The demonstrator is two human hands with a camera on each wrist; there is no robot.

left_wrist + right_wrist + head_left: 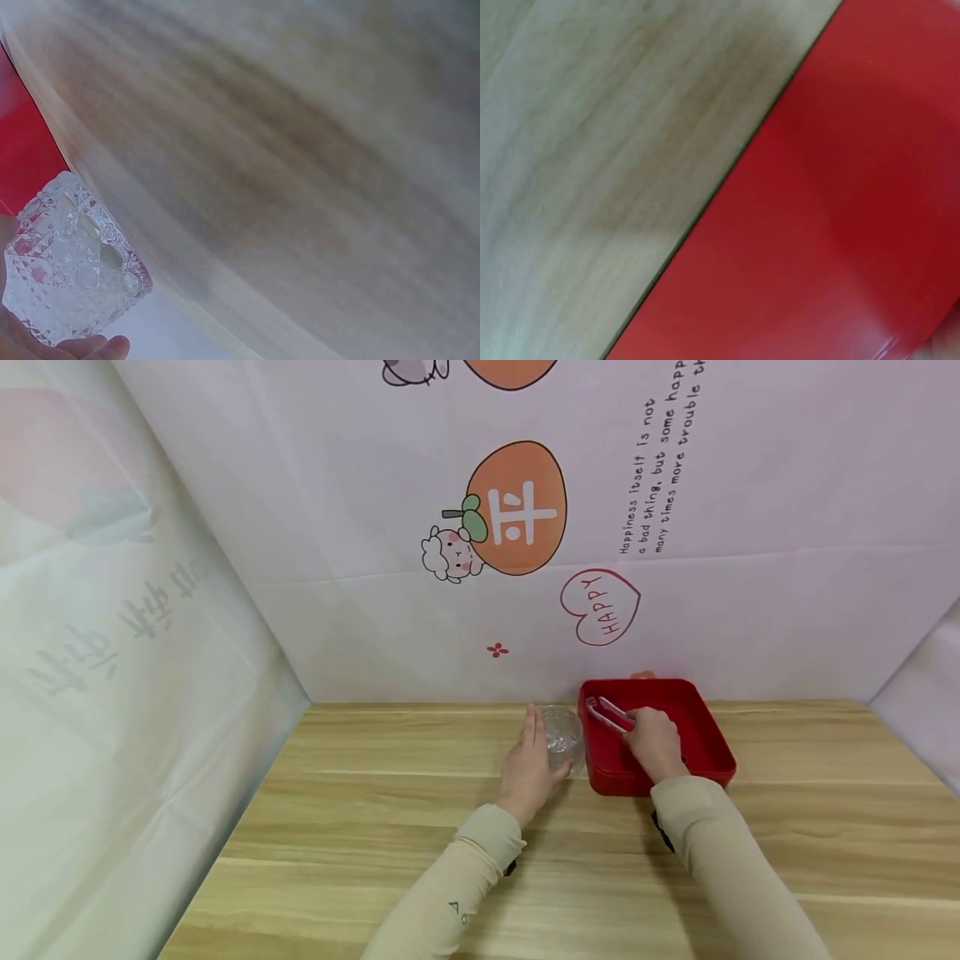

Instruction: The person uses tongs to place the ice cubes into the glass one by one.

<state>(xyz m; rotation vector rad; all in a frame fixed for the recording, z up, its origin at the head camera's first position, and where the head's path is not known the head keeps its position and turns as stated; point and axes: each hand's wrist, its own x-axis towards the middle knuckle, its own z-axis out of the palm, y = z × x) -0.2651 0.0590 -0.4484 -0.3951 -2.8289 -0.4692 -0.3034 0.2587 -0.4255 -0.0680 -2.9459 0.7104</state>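
Note:
My left hand [527, 772] holds a clear, faceted glass cup [562, 732], thumb at its near side and fingers along its left. The cup stands on the table just left of a red square tray [703, 735]. In the left wrist view the diamond-cut glass cup [71, 255] shows between thumb and fingertips [116, 348]; pale round shapes show through its wall. Over the tray, my right hand [657, 745] grips small silvery tongs [617, 709], their tips pointing left near the tray's rim. The right wrist view shows mostly the tray's outer wall [817, 225], with the tongs out of sight.
A wood-grain table [360, 827] extends around the tray and cup. A white printed sheet [375, 635] rises behind it, and another sheet [187, 718] hangs at the left. A small orange shape [642, 675] peeks out behind the tray.

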